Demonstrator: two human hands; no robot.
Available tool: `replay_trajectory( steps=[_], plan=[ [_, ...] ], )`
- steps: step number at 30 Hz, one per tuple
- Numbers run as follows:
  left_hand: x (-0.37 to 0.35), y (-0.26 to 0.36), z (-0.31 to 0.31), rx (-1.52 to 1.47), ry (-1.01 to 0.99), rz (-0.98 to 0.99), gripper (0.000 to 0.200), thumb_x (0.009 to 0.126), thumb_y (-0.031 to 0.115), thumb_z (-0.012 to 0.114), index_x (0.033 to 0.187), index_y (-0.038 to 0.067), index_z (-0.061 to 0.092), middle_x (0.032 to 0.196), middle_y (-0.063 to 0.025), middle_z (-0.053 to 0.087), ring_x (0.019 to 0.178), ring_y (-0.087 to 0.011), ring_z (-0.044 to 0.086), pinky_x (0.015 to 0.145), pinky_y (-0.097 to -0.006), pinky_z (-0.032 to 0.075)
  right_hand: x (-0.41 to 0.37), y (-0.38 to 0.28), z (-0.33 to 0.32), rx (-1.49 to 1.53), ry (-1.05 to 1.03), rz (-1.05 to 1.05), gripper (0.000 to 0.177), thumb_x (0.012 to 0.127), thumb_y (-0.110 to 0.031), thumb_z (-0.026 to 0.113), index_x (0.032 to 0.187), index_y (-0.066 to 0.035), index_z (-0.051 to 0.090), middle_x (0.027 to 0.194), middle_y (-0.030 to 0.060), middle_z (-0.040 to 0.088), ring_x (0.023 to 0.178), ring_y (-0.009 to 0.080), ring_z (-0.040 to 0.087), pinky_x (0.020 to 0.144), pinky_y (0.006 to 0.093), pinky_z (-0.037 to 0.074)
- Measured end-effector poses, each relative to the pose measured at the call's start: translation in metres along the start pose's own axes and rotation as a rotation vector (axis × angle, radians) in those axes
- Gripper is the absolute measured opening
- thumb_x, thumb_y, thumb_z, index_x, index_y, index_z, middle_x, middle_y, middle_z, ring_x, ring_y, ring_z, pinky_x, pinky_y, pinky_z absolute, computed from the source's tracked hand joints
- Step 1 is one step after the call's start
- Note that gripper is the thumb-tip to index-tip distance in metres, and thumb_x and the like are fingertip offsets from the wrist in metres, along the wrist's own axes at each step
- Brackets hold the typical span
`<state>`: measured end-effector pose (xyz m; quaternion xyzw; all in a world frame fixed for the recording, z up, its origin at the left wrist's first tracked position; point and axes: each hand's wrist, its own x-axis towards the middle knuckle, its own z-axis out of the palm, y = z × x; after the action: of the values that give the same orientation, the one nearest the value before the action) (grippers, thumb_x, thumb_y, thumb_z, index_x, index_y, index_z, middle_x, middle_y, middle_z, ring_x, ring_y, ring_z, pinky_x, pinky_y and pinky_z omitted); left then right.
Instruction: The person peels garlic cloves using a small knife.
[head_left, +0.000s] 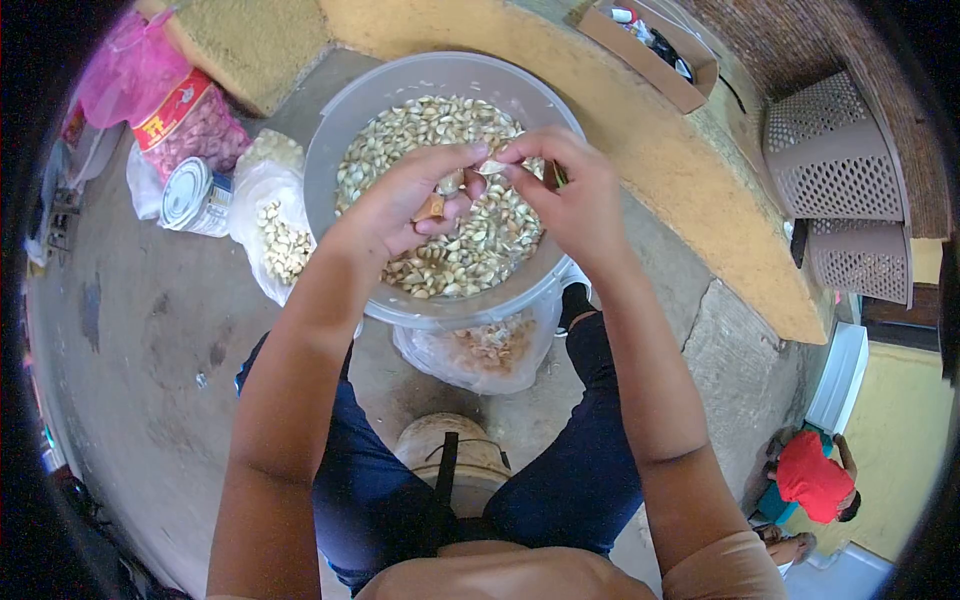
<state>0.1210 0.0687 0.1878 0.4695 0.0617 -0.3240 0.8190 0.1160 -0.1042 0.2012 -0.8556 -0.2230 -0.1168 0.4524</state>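
Note:
Over a wide grey tub point(325, 150) both hands meet, fingertips close together. A pale garlic clove point(491, 167) is pinched between them. My left hand point(425, 190) is closed, with another clove and a small orange-brown piece point(430, 208) held against its curled fingers. My right hand point(575, 190) is closed, thumb and forefinger on the pale clove. Something green shows by its palm; what it is I cannot make out. Below them, the tub holds many garlic cloves point(440, 125) in water.
A plastic bag of peels point(490, 355) lies under the tub's near rim. At left are a bag of peeled cloves point(285, 245), a tin can point(195, 198) and a pink net sack point(195, 125). A cardboard box point(655, 55) sits on the yellow ledge. A person in red point(815, 475) is at right.

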Motion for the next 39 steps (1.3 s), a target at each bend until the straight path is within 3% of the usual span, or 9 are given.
replay_trajectory(
  steps=[7, 15, 18, 22, 25, 28, 31, 39],
  plan=[
    [-0.002, -0.001, -0.003, 0.003, -0.104, 0.010, 0.017, 0.083, 0.020, 0.054, 0.082, 0.003, 0.051, 0.071, -0.0036, 0.050, 0.046, -0.0025, 0.042, 0.030, -0.0135, 0.025, -0.002, 0.004, 0.002, -0.167, 0.056, -0.260, 0.012, 0.067, -0.008, 0.065, 0.077, -0.013, 0.061, 0.078, 0.0024, 0.059, 0.069, 0.0220, 0.059, 0.057, 0.0302, 0.048],
    [-0.003, -0.002, -0.004, 0.025, -0.133, 0.037, 0.020, 0.082, 0.017, 0.057, 0.092, 0.001, 0.051, 0.072, -0.0032, 0.050, 0.047, -0.0021, 0.042, 0.032, -0.0132, 0.025, -0.004, 0.005, 0.002, -0.151, 0.083, -0.293, 0.013, 0.066, -0.007, 0.065, 0.078, -0.012, 0.060, 0.077, 0.0032, 0.060, 0.068, 0.0209, 0.060, 0.056, 0.0291, 0.048],
    [-0.004, -0.001, -0.001, 0.076, -0.121, 0.064, 0.016, 0.083, 0.018, 0.054, 0.089, 0.004, 0.051, 0.069, 0.0009, 0.048, 0.047, -0.0021, 0.040, 0.033, -0.0142, 0.028, -0.004, 0.004, 0.006, -0.135, 0.115, -0.295, 0.014, 0.066, -0.006, 0.066, 0.078, -0.011, 0.060, 0.078, 0.0037, 0.060, 0.068, 0.0212, 0.060, 0.056, 0.0291, 0.048],
    [0.003, -0.009, 0.002, 0.369, 0.082, 0.238, 0.015, 0.081, 0.015, 0.055, 0.083, 0.001, 0.053, 0.068, -0.0050, 0.052, 0.047, -0.0062, 0.044, 0.038, -0.0200, 0.031, -0.006, 0.006, 0.012, -0.174, 0.145, -0.335, 0.016, 0.066, -0.005, 0.066, 0.080, -0.010, 0.060, 0.079, 0.0057, 0.060, 0.069, 0.0238, 0.060, 0.058, 0.0299, 0.048],
    [0.002, -0.009, -0.001, 0.533, 0.149, 0.304, 0.014, 0.081, 0.015, 0.056, 0.082, 0.001, 0.054, 0.069, -0.0059, 0.053, 0.048, -0.0067, 0.046, 0.040, -0.0213, 0.034, -0.006, 0.004, 0.011, -0.058, 0.023, -0.125, 0.016, 0.068, -0.007, 0.066, 0.083, -0.008, 0.059, 0.079, 0.0051, 0.061, 0.067, 0.0199, 0.060, 0.060, 0.0274, 0.047],
    [0.005, -0.012, 0.000, 0.557, 0.194, 0.442, 0.014, 0.080, 0.014, 0.058, 0.083, 0.001, 0.054, 0.069, -0.0050, 0.054, 0.048, -0.0063, 0.046, 0.041, -0.0203, 0.035, -0.005, -0.003, 0.014, 0.262, 0.080, 0.234, 0.017, 0.070, -0.012, 0.066, 0.085, -0.004, 0.060, 0.077, 0.0035, 0.061, 0.065, 0.0125, 0.057, 0.061, 0.0237, 0.045],
    [0.010, -0.013, 0.000, 0.528, 0.193, 0.544, 0.014, 0.079, 0.013, 0.060, 0.085, 0.001, 0.055, 0.069, -0.0034, 0.055, 0.048, -0.0060, 0.047, 0.042, -0.0198, 0.036, -0.001, -0.008, 0.008, 0.229, -0.042, 0.449, 0.022, 0.071, -0.018, 0.066, 0.086, -0.001, 0.062, 0.073, 0.0019, 0.061, 0.065, 0.0074, 0.054, 0.059, 0.0212, 0.042],
    [0.006, -0.005, 0.004, 0.620, 0.220, 0.350, 0.020, 0.077, 0.020, 0.063, 0.082, 0.001, 0.059, 0.059, -0.0012, 0.053, 0.046, -0.0063, 0.047, 0.042, -0.0199, 0.039, -0.002, 0.001, 0.008, 0.267, -0.017, 0.470, 0.022, 0.071, -0.019, 0.065, 0.082, 0.000, 0.063, 0.071, 0.0064, 0.063, 0.059, 0.0108, 0.055, 0.057, 0.0251, 0.044]
  ],
)
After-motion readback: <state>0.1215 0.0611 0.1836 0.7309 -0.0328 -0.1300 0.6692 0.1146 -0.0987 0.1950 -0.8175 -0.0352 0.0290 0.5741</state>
